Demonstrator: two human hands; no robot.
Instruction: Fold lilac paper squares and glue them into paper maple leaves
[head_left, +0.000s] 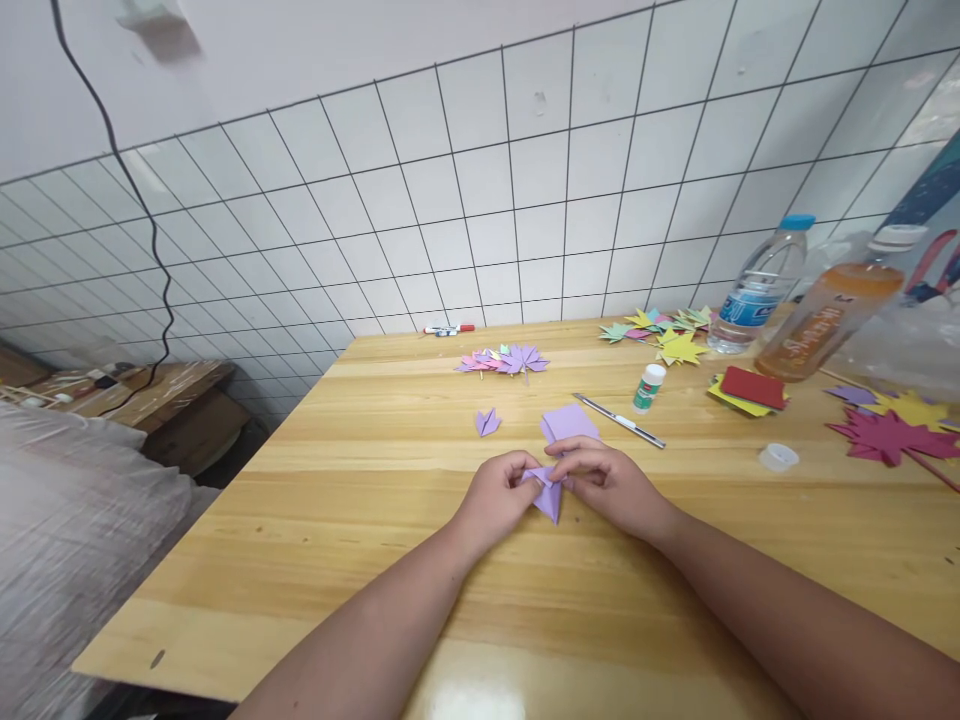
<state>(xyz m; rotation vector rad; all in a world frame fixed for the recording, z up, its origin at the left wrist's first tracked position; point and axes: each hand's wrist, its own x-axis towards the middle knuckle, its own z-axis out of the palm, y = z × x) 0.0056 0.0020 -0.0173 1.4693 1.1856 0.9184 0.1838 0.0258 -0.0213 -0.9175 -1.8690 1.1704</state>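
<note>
A purple folded paper point(549, 500) lies between my hands at the middle of the table, its point toward me. My left hand point(501, 492) pinches its left side between thumb and fingers. From the right, my right hand point(604, 482) has its fingers closed on the paper's other edge, partly hiding it. Just beyond my right fingers rest flat purple paper squares point(570, 423). To the left sits a small finished-looking purple folded piece point(487, 422). A utility knife point(621, 420) lies slantwise behind my right hand.
A glue stick point(648, 388) stands behind the knife, its white cap point(778, 457) apart to the right. Folded paper leaves point(517, 360), markers point(448, 330), red paper squares point(752, 387), a water bottle point(761, 285) and an orange drink bottle point(832, 310) stand or lie farther back.
</note>
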